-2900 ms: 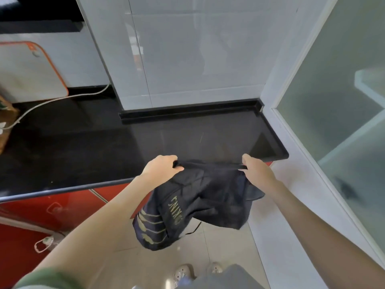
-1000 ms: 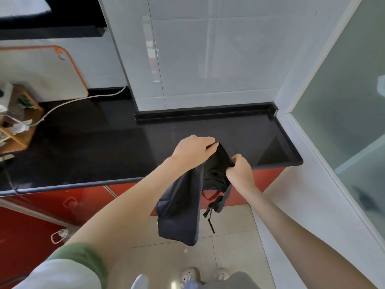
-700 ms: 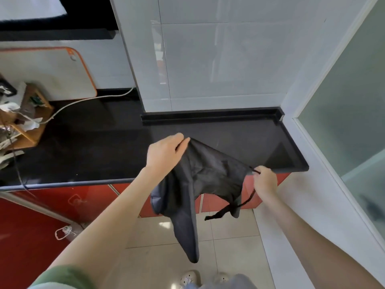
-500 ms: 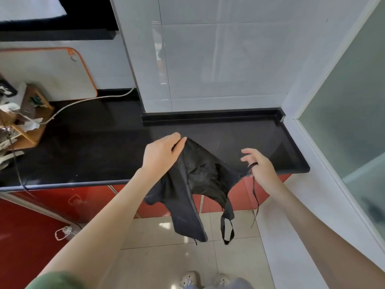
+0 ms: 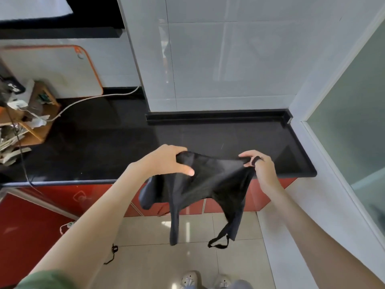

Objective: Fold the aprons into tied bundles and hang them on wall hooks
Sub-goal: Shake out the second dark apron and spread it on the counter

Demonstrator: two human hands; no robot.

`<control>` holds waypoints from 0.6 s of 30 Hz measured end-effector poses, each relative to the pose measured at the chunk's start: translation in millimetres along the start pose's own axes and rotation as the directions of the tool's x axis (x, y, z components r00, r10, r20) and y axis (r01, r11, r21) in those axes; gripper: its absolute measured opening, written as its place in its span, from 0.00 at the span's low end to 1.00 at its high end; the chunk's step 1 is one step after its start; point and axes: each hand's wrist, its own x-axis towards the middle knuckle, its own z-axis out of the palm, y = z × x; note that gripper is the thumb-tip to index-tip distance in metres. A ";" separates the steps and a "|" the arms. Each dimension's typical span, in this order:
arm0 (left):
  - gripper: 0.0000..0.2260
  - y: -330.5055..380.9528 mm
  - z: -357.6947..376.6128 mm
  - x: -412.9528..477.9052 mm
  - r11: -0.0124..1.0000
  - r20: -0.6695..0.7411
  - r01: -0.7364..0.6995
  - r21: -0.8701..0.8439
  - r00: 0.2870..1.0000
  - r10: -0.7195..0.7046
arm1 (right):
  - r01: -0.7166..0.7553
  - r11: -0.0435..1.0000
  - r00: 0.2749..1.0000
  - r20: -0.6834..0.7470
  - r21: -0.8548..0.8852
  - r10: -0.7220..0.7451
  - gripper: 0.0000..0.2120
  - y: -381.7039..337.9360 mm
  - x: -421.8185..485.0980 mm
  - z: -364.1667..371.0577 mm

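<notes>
Black countertop (image 5: 100,147) along a white tiled wall (image 5: 229,65), red cabinet doors (image 5: 62,197) below it and a pale tiled floor (image 5: 158,263). The black apron (image 5: 208,180) is up in the air, just in front of the counter's front edge toward its right end, its top edge stretched between 2 hands. The rest hangs down in front of the red doors, with a strap loop (image 5: 218,244) dangling at the bottom. The left hand (image 5: 166,161) has its fingers curled over the apron's left corner, thumb lying along the cloth. The right hand (image 5: 263,166) pinches the right corner with curled fingers, and a bit of black strap sits round 1 finger. At the counter's left edge there's a wooden rack (image 5: 31,124), a white cable (image 5: 93,99) and an orange-rimmed board (image 5: 52,71) against the wall.
</notes>
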 end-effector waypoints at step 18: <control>0.19 -29.2 12.0 40.0 0.875 -0.087 0.157 0.458 0.987 -0.132 | 0.246 0.725 0.921 -0.078 -0.643 -0.381 0.09 12.2 31.9 -44.7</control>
